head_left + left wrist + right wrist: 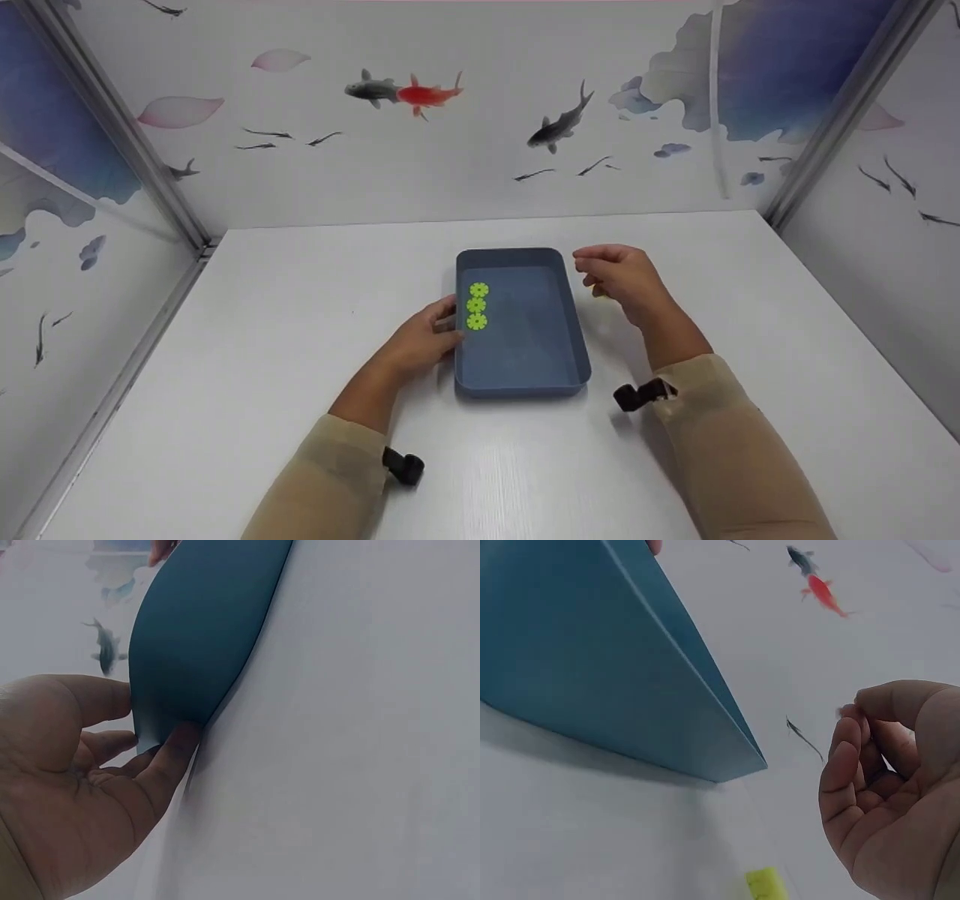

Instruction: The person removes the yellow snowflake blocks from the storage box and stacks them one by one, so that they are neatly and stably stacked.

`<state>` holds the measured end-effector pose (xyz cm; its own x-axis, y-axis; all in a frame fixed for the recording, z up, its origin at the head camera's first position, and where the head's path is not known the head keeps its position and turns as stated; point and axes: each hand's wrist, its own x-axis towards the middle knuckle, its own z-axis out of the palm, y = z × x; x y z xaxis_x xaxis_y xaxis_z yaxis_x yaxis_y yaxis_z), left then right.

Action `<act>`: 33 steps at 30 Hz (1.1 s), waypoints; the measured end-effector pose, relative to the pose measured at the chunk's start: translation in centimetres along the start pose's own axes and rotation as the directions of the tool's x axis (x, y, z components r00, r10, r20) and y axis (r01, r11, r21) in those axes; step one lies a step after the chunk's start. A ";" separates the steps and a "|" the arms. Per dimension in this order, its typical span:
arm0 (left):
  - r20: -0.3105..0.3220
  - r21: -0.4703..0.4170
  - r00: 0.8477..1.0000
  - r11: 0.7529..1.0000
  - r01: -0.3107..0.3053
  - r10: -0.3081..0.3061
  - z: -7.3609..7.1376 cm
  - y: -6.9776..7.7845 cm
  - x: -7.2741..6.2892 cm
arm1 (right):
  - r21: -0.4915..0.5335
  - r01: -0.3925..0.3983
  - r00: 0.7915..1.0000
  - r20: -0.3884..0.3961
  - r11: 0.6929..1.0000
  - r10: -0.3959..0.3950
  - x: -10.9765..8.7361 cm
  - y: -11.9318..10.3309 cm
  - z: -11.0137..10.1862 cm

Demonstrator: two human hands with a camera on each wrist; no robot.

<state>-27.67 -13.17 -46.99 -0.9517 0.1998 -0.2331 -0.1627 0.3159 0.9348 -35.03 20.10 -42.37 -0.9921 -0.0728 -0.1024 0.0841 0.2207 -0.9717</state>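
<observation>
A shallow blue-grey rectangular tray (pixel 525 356) lies on the table with three yellow-green notched discs (pixel 476 305) in a column along its left side. My left hand (pixel 424 337) holds the tray's left wall; in the left wrist view its fingers (pixel 171 757) reach from the rim to the bottom edge. Past the tray's far right corner, my right hand (pixel 622 281) is raised, thumb against the forefinger tip and the other fingers curled. Nothing shows clearly in its pinch. A yellow piece (pixel 766 885), mostly hidden by this hand in the head view, appears low in the right wrist view.
The white table (pixel 300 315) stretches around the tray. Behind it stands a white back wall (pixel 465 172) printed with fish and petals, and side panels in metal frames close in left and right. A small black camera (pixel 637 396) sits on the right wrist.
</observation>
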 end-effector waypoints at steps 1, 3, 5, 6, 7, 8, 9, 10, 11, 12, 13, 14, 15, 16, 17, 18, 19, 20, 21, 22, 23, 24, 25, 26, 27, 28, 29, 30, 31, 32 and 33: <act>-0.001 0.002 1.000 1.000 0.001 -0.001 0.0 0.0 0.0 | 0.004 0.010 1.000 0.012 1.000 -0.010 -0.1 -0.2 0.4; -0.001 0.006 1.000 1.000 0.008 -0.008 0.0 0.0 0.1 | 0.011 0.025 0.999 0.031 1.000 -0.025 -0.3 -0.6 1.2; 0.000 0.007 1.000 1.000 0.009 -0.009 -0.1 -0.1 0.1 | 0.016 0.037 0.998 0.049 0.999 -0.037 -0.6 -1.1 2.1; 0.000 0.008 1.000 1.000 0.011 -0.011 -0.1 -0.1 0.1 | 0.015 0.038 0.998 0.056 0.999 -0.039 -0.7 -1.4 2.5; 0.001 0.008 1.000 1.000 0.012 -0.012 -0.1 -0.1 0.1 | 0.010 0.034 0.998 0.061 0.999 -0.034 -0.8 -1.7 3.1; 0.001 0.006 1.000 1.000 0.013 -0.013 -0.1 -0.1 0.1 | 0.004 0.027 0.997 0.065 1.000 -0.028 -0.9 -2.0 3.6; 0.002 0.003 1.000 1.000 0.010 -0.010 -0.1 -0.1 0.1 | -0.001 0.022 0.997 0.072 1.000 -0.022 -1.0 -2.3 4.1; 0.004 0.001 1.000 1.000 0.008 -0.008 -0.1 -0.1 0.0 | -0.009 0.015 0.997 0.077 1.000 -0.014 -1.0 -2.6 4.6; 0.004 0.001 1.000 1.000 0.009 -0.009 -0.1 0.0 0.0 | -0.016 0.008 0.996 0.085 1.000 -0.007 -1.0 -2.9 5.1; 0.004 -0.001 1.000 1.000 0.010 -0.010 -0.1 0.1 -0.1 | -0.022 0.004 0.996 0.093 1.000 -0.002 -0.9 -3.1 5.6; 0.005 -0.004 1.000 1.000 0.008 -0.008 -0.1 0.1 -0.1 | -0.019 0.003 0.994 0.107 1.000 0.000 -0.8 -3.4 6.1; 0.006 -0.005 1.000 1.000 0.007 -0.007 -0.1 0.1 -0.1 | -0.013 0.004 0.992 0.124 1.000 -0.002 -0.5 -3.6 6.5; 0.006 -0.002 1.000 1.000 0.009 -0.009 -0.1 0.2 -0.1 | -0.009 0.006 0.990 0.139 1.000 -0.005 -0.3 -3.8 6.9; 0.005 0.001 1.000 1.000 0.010 -0.010 -0.1 0.2 -0.1 | -0.004 0.008 0.989 0.151 1.000 -0.008 0.0 -4.0 7.3; 0.004 0.003 1.000 1.000 0.010 -0.010 -0.1 0.2 0.0 | 0.002 0.010 0.987 0.162 1.000 -0.010 0.3 -4.2 7.7; 0.002 0.005 1.000 1.000 0.009 -0.009 -0.1 0.2 0.0 | 0.001 0.010 0.985 0.171 1.000 -0.010 0.7 -4.3 8.0; -0.001 0.008 1.000 1.000 0.009 -0.009 -0.2 0.2 0.0 | 0.003 0.007 0.984 0.179 1.000 -0.008 1.1 -4.4 8.5; -0.003 0.013 1.000 1.000 0.010 -0.010 -0.2 0.2 0.0 | -0.007 0.004 0.983 0.183 1.000 -0.003 1.5 -4.4 8.8; -0.004 0.016 1.000 1.000 0.013 -0.013 -0.2 0.2 0.0 | -0.015 -0.001 0.983 0.185 1.000 0.004 1.9 -4.4 9.2; -0.005 0.019 1.000 1.000 0.015 -0.014 -0.2 0.2 0.0 | -0.023 -0.007 0.982 0.187 1.000 0.011 2.4 -4.3 9.5; -0.004 0.022 1.000 1.000 0.015 -0.015 -0.2 0.2 0.1 | -0.032 -0.015 0.982 0.187 0.999 0.021 2.9 -4.3 9.8; -0.003 0.028 1.000 0.999 0.018 -0.018 -0.2 0.2 0.1 | -0.041 -0.025 0.982 0.186 0.999 0.032 3.3 -4.1 10.0; -0.002 0.033 1.000 0.999 0.019 -0.019 -0.2 0.2 0.1 | -0.047 -0.034 0.982 0.185 0.998 0.042 3.8 -4.0 10.2; 0.000 0.037 1.000 0.999 0.018 -0.018 -0.3 0.2 0.1 | -0.055 -0.042 0.982 0.183 0.998 0.051 4.2 -3.9 10.4; 0.000 0.042 1.000 0.999 0.020 -0.020 -0.3 0.2 0.1 | -0.061 -0.045 0.982 0.178 0.997 0.056 4.6 -3.7 10.5; 0.000 0.046 1.000 0.999 0.019 -0.019 -0.3 0.2 0.1 | -0.071 -0.045 0.983 0.173 0.996 0.057 4.9 -3.5 10.7; 0.000 0.045 1.000 0.999 0.015 -0.015 -0.2 0.2 0.1 | -0.080 -0.043 0.984 0.168 0.996 0.056 5.2 -3.3 10.8; -0.003 0.046 1.000 0.999 0.016 -0.016 -0.2 0.2 0.1 | -0.095 -0.038 0.985 0.164 0.995 0.053 5.6 -3.1 10.9; -0.006 0.047 1.000 0.999 0.015 -0.015 -0.2 0.2 0.1 | -0.113 -0.031 0.986 0.160 0.993 0.049 5.9 -2.8 11.1; -0.007 0.048 1.000 0.999 0.019 -0.019 -0.2 0.2 0.1 | -0.134 -0.023 0.987 0.157 0.991 0.044 6.1 -2.5 11.2; -0.008 0.050 1.000 0.999 0.022 -0.021 -0.1 0.2 0.1 | -0.157 -0.017 0.987 0.152 0.987 0.041 6.4 -2.3 11.3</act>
<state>-27.82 -13.23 -46.78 -0.9500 0.1859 -0.2508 -0.1699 0.3661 0.9149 -40.49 8.11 -43.23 -0.9620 -0.2109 -0.1735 0.0852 0.3717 -0.9244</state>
